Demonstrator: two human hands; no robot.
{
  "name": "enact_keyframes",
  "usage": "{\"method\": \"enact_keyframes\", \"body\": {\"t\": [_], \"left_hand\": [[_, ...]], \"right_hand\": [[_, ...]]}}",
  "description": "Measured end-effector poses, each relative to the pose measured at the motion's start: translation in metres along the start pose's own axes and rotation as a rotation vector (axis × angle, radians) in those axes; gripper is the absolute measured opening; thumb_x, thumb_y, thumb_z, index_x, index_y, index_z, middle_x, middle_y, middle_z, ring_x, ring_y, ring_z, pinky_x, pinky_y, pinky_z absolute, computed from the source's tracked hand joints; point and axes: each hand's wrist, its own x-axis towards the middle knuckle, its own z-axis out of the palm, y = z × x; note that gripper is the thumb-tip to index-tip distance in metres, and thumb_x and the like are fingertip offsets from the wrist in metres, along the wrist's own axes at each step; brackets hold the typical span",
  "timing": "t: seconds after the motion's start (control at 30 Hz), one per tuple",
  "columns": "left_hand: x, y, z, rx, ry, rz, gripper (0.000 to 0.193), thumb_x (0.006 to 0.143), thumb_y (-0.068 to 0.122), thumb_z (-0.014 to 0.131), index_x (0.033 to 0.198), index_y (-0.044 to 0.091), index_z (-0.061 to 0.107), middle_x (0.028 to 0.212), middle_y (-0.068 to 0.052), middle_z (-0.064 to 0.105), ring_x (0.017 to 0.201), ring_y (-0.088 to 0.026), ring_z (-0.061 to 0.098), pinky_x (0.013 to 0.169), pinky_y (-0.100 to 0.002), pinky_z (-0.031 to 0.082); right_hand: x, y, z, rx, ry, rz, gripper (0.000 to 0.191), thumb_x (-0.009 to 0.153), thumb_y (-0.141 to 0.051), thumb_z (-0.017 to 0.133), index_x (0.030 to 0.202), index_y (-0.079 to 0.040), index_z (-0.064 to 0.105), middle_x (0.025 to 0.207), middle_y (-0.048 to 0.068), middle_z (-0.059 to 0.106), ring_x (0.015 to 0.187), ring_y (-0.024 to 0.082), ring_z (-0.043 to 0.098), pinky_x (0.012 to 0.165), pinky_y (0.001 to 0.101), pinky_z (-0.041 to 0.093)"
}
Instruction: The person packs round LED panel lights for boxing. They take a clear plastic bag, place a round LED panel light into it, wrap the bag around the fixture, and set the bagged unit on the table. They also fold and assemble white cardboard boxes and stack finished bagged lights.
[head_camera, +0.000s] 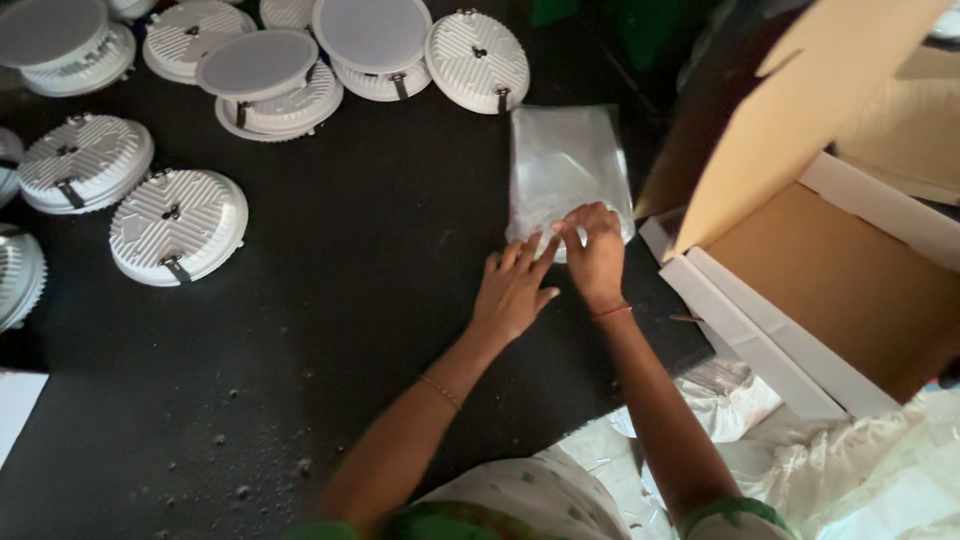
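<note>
A stack of clear plastic bags (565, 160) lies flat on the black table (340, 330). My right hand (597, 258) pinches the near edge of the top bag with its fingertips. Beside it my left hand (515, 285) rests with fingers spread, its fingertips touching the same near edge. Both wrists carry thin bangles. Round white ribbed light fixtures with spring clips lie to the left, the nearest one (178, 225) well clear of both hands.
Several more white round fixtures (478, 60) crowd the table's far left and top, some stacked. An open brown cardboard box (840, 270) with white liners stands at the right, its flap raised. Crumpled plastic (800, 450) lies near my lap. Small crumbs dot the near table.
</note>
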Motion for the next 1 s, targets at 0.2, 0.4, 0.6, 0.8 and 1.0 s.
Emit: {"method": "enact_keyframes", "body": {"t": [0.2,0.4,0.6,0.8,1.0], "left_hand": [[0.004,-0.004,0.009,0.075,-0.057,-0.095,0.057,0.088,0.046,0.073,0.133,0.016,0.057,0.142,-0.010,0.052,0.133,-0.031,0.044,0.097,-0.056,0.041],[-0.006,0.002,0.003,-0.134,0.062,-0.017,0.042,0.099,0.016,0.069,0.139,0.011,0.056,0.142,-0.005,0.055,0.129,-0.025,0.054,0.106,-0.048,0.045],[-0.004,0.010,-0.008,-0.179,0.139,0.042,0.062,0.084,0.005,0.068,0.143,0.004,0.053,0.141,-0.013,0.053,0.130,-0.032,0.053,0.111,-0.046,0.041],[0.002,0.014,-0.002,-0.109,0.218,0.064,0.053,0.090,0.015,0.071,0.140,0.005,0.056,0.141,-0.011,0.053,0.132,-0.031,0.051,0.112,-0.046,0.041],[0.006,0.002,0.015,-0.059,0.045,-0.133,0.046,0.091,0.039,0.073,0.122,0.007,0.063,0.136,-0.010,0.052,0.128,-0.031,0.050,0.107,-0.047,0.041]], "right_hand": [[-0.009,-0.005,-0.006,-0.016,-0.174,0.018,0.004,0.089,-0.009,0.071,0.088,-0.007,0.075,0.091,0.012,0.071,0.083,0.033,0.068,0.074,0.0417,0.053],[-0.018,0.005,-0.027,-0.034,-0.138,0.294,0.013,0.078,-0.014,0.083,0.082,-0.006,0.074,0.078,0.010,0.072,0.067,0.023,0.071,0.063,0.0353,0.054],[-0.014,0.005,-0.021,0.143,-0.058,0.337,0.008,0.089,-0.008,0.079,0.090,-0.003,0.073,0.082,0.009,0.074,0.073,0.022,0.071,0.070,0.0314,0.055],[-0.008,0.001,-0.025,0.124,0.014,0.180,0.005,0.096,-0.001,0.068,0.096,-0.003,0.073,0.097,0.012,0.074,0.088,0.026,0.074,0.080,0.0335,0.055],[-0.014,-0.019,-0.022,0.044,-0.097,0.138,0.003,0.096,-0.004,0.068,0.095,-0.004,0.071,0.094,0.012,0.072,0.088,0.030,0.071,0.078,0.0377,0.054]]}}
